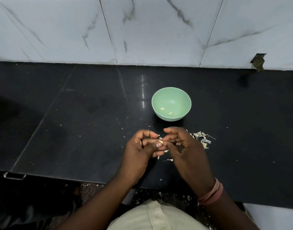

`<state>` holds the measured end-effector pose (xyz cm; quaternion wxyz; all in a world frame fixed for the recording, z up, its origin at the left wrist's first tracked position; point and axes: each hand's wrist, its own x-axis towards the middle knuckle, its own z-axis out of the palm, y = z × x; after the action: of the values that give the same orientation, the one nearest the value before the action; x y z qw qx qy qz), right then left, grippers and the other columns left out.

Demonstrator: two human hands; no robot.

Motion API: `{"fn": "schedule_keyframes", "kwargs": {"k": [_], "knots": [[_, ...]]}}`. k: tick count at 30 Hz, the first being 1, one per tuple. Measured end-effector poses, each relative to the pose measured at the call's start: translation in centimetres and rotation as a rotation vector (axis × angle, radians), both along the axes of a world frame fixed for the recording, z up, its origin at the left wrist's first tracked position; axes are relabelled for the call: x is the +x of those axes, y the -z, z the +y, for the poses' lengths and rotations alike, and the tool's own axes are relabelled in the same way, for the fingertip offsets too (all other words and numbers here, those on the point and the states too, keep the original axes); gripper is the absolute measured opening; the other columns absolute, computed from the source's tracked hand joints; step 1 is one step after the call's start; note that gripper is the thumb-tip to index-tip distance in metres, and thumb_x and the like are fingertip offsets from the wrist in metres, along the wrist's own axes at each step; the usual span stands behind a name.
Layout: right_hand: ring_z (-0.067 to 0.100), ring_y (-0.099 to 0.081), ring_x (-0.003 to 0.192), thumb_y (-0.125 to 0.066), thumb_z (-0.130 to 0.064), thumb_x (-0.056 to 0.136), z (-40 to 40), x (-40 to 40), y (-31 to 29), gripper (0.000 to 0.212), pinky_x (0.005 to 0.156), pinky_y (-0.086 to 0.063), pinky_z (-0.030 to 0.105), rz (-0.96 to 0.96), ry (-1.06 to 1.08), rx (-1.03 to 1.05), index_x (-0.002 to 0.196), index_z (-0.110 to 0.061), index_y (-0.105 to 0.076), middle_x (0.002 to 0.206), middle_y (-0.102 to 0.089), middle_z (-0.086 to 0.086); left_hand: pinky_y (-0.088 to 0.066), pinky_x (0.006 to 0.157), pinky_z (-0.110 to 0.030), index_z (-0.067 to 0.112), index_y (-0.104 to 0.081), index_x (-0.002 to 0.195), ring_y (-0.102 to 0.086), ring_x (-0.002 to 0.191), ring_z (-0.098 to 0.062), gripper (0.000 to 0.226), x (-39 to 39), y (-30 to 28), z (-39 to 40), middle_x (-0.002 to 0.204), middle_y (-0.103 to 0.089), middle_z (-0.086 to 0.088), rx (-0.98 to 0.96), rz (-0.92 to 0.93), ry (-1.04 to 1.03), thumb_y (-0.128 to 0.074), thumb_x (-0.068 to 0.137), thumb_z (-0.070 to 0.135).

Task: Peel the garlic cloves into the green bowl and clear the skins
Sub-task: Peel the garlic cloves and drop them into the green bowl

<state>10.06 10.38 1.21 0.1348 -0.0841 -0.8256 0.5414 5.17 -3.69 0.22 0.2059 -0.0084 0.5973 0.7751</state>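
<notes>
A green bowl (171, 93) stands on the black counter with two peeled garlic cloves (162, 109) lying inside it. Just in front of the bowl, my left hand (140, 151) pinches a small pale garlic clove (161, 142) between thumb and fingers. My right hand (184, 146) meets it from the right, its fingertips touching the same clove. A heap of papery garlic skins (202, 139) lies on the counter to the right of my hands, partly hidden by the right hand. Smaller skin bits (170, 160) lie below the hands.
The black counter (76, 122) runs from a marble-tiled wall (142, 30) at the back to its front edge near my body. A metal handle (14, 176) sits below the edge at left. Skin flecks litter the floor (159, 195) beneath.
</notes>
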Motion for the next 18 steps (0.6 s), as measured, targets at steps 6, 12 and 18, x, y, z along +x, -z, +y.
{"fn": "schedule_keyframes", "kwargs": {"k": [6, 12, 18], "knots": [[0.007, -0.067, 0.086, -0.073, -0.002, 0.085, 0.1, -0.4, 0.4, 0.036, 0.076, -0.046, 0.007, -0.004, -0.006, 0.044, 0.112, -0.022, -0.061, 0.088, -0.070, -0.011, -0.061, 0.072, -0.032, 0.007, -0.065, 0.101, -0.075, 0.082, -0.027, 0.020, -0.4, 0.0, 0.1, 0.085, -0.076, -0.015, -0.123, 0.112, -0.009, -0.066, 0.089, -0.009], [0.006, -0.066, 0.076, -0.075, -0.002, 0.082, -0.1, -0.9, 0.4, 0.037, 0.069, -0.050, 0.012, -0.001, 0.029, -0.023, 0.106, -0.021, -0.055, 0.083, -0.067, -0.009, -0.058, 0.067, -0.023, -0.002, -0.072, 0.091, -0.073, 0.075, -0.018, 0.010, -0.7, -0.3, 0.3, 0.083, -0.075, -0.018, -0.118, 0.079, -0.031, -0.071, 0.084, -0.009], [0.009, -0.063, 0.068, -0.077, -0.003, 0.081, 0.2, -1.4, 0.5, 0.035, 0.065, -0.051, 0.018, -0.010, 0.014, -0.043, 0.098, -0.017, -0.050, 0.078, -0.065, -0.003, -0.060, 0.073, -0.027, 0.004, -0.071, 0.110, -0.076, 0.084, -0.023, 0.027, -1.0, -0.7, 0.2, 0.088, -0.078, -0.013, -0.148, 0.103, 0.015, -0.071, 0.086, -0.007]]}}
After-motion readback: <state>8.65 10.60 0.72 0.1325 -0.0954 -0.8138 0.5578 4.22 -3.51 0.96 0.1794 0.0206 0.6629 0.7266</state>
